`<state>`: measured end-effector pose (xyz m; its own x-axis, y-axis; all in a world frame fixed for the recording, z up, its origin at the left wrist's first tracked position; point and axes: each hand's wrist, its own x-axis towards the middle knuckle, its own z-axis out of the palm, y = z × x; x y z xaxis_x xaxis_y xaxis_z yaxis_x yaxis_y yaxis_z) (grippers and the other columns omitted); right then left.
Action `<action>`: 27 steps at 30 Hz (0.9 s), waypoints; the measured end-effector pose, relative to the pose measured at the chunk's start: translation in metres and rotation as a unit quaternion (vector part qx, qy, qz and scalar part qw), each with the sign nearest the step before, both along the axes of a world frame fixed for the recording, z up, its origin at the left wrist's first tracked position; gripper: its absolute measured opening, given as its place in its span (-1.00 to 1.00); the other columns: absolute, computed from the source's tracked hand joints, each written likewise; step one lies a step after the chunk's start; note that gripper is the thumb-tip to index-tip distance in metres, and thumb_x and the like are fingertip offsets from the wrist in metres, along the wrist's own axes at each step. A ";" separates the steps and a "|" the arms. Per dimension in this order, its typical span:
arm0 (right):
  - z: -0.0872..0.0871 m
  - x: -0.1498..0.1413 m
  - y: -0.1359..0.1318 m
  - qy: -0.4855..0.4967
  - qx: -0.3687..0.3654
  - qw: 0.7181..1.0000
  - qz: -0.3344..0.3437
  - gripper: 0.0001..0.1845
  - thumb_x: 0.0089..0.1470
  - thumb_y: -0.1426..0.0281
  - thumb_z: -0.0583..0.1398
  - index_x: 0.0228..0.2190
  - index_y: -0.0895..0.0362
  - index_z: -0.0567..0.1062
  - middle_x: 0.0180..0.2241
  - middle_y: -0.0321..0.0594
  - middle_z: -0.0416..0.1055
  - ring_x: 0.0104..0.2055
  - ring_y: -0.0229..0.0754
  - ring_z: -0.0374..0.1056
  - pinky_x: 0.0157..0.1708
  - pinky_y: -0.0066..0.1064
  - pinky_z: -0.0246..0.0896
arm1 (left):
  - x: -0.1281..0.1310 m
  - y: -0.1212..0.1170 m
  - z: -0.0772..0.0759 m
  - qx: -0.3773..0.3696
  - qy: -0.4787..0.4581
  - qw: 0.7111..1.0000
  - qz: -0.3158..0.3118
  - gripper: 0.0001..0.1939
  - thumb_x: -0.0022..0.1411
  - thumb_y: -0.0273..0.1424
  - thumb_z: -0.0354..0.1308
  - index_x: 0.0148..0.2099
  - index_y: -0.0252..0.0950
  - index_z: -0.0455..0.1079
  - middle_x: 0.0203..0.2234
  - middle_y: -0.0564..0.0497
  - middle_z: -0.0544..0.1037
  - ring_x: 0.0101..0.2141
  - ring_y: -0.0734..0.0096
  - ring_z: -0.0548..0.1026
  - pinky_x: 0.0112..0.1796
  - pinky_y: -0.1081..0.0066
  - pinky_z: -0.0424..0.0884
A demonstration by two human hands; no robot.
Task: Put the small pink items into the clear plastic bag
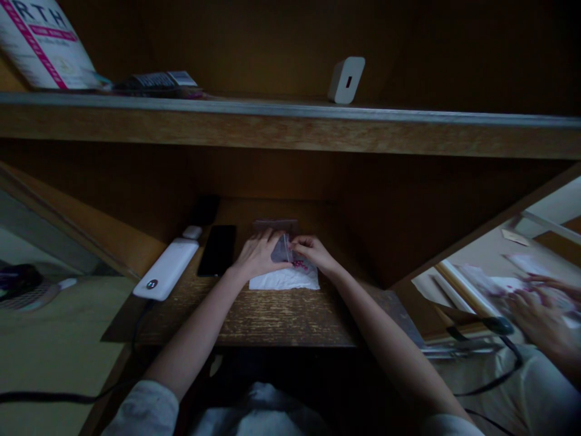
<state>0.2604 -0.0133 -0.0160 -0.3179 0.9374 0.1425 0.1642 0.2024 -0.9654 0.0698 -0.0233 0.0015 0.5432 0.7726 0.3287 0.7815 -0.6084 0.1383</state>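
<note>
A small clear zip bag is held by my left hand, its fingers closed on the bag's edge. My right hand is pinched at the bag's right side, by its mouth; whatever sits between the fingertips is too small to make out. Below both hands a white tissue lies on the wooden desk, with several small red beads on it. Behind my left hand another clear plastic bag lies flat, partly hidden.
Left of the hands lie a black phone and a white power bank. Overhead runs a shelf edge carrying a white charger plug and a white container. At right, a co-worker's hands work at another desk.
</note>
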 end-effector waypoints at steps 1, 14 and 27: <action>0.000 0.000 0.000 0.001 0.001 1.000 0.000 -0.69 -0.08 0.21 0.19 -0.63 0.19 0.34 -0.65 -0.38 0.17 -0.59 -0.37 0.05 -0.57 -0.51 -0.07 | 0.001 0.000 0.000 -0.001 0.000 1.000 0.004 -0.21 0.01 0.10 0.06 0.16 -0.27 0.06 0.02 -0.17 0.30 -0.02 0.07 0.34 -0.08 0.19 0.31; 0.000 -0.004 -0.007 -0.041 0.102 0.994 0.021 -0.78 -0.04 0.27 0.22 -0.39 0.17 0.40 -0.57 -0.34 0.28 -0.58 -0.35 0.15 -0.56 -0.52 0.07 | 0.002 -0.002 0.001 -0.031 0.006 0.999 0.001 -0.27 0.04 0.09 0.04 0.13 -0.24 0.09 -0.04 -0.13 0.39 -0.09 0.10 0.42 -0.16 0.22 0.36; 0.013 0.000 -0.012 -0.153 0.161 0.974 0.050 -0.67 0.05 0.23 0.15 -0.19 0.15 0.50 -0.19 -0.11 0.48 -0.21 -0.12 0.37 -0.18 -0.32 0.21 | -0.002 -0.002 0.006 -0.071 0.031 0.997 -0.010 -0.32 0.11 0.08 -0.04 0.15 -0.22 0.07 -0.08 -0.12 0.45 -0.14 0.07 0.47 -0.24 0.25 0.38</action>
